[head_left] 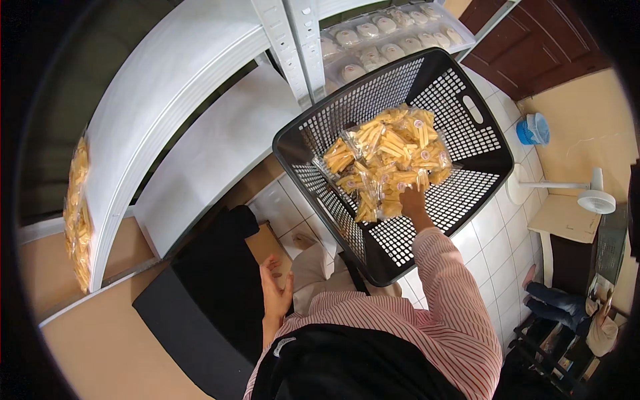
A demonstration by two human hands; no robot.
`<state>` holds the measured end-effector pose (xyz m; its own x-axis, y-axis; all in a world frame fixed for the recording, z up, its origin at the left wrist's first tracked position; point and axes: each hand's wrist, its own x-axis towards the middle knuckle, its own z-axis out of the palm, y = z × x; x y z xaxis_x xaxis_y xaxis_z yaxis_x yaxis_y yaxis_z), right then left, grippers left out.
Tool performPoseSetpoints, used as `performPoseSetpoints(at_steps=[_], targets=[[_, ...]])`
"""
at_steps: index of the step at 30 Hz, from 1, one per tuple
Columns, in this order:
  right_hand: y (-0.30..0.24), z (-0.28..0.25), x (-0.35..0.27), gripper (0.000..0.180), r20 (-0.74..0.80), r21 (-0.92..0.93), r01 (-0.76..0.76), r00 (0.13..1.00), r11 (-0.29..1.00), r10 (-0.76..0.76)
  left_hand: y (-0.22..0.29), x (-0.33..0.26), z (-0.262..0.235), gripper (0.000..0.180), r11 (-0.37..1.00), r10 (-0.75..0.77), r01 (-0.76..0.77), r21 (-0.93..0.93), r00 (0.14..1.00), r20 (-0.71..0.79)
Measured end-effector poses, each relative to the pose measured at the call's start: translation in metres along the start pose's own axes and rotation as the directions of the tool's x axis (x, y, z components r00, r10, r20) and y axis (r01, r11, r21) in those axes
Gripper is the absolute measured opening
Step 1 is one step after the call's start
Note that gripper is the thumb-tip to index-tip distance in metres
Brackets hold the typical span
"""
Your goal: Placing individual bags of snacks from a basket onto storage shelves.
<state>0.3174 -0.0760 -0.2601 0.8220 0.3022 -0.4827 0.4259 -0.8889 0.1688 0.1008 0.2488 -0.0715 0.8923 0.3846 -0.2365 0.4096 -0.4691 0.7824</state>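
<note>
A large black plastic basket (393, 273) with a lattice of holes stands in front of me. Many clear bags of yellow snack sticks (390, 143) lie heaped inside it. My right hand (415, 205) reaches over the near rim into the basket. Its fingers are closed at the edge of a bag at the near side of the heap; the fingertips are partly hidden. My left hand (275, 292) hangs outside the basket, to its near left, fingers apart and holding nothing.
White shelves (207, 127) on a metal upright (293, 47) stand at the left, with more snack bags (79, 220) on one. Behind the basket, a tray (393, 40) holds packed round white items. A blue bucket (533, 129), white fan (595, 200) and seated person (567, 308) are at the right.
</note>
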Motion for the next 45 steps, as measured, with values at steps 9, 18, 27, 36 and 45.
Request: performPoseSetpoints(at_steps=[9, 18, 27, 36, 45], targets=[[-0.005, -0.152, -0.045, 0.027, -0.217, 0.975, 0.222, 0.966, -0.023, 0.137, 0.058, 0.057, 0.003, 0.048, 0.852, 0.107, -0.039, -0.522, 0.989, 0.102], [-0.202, -0.326, -0.132, 0.038, -0.861, 0.465, 0.714, 0.503, 0.523, 0.078, 0.104, 0.084, -0.059, 0.073, 0.524, 0.425, -0.347, -0.778, 0.898, -0.114], [-0.276, -0.389, -0.118, 0.054, -0.781, 0.624, 0.763, 0.615, -0.172, -0.108, 0.072, 0.078, -0.17, 0.053, 0.498, 0.297, -0.39, -0.775, 0.916, -0.27], [-0.396, -0.49, -0.055, 0.051, -0.827, 0.562, 0.737, 0.494, -0.376, -0.269, 0.031, 0.111, -0.341, 0.048, 0.811, 0.581, -0.272, 0.518, 0.476, -0.661], [-0.482, -0.512, -0.004, 0.064, -0.624, 0.519, 0.784, 0.62, 0.341, -0.476, -0.03, 0.126, -0.399, 0.042, 0.733, 0.496, 0.007, 0.681, 0.679, -0.541]])
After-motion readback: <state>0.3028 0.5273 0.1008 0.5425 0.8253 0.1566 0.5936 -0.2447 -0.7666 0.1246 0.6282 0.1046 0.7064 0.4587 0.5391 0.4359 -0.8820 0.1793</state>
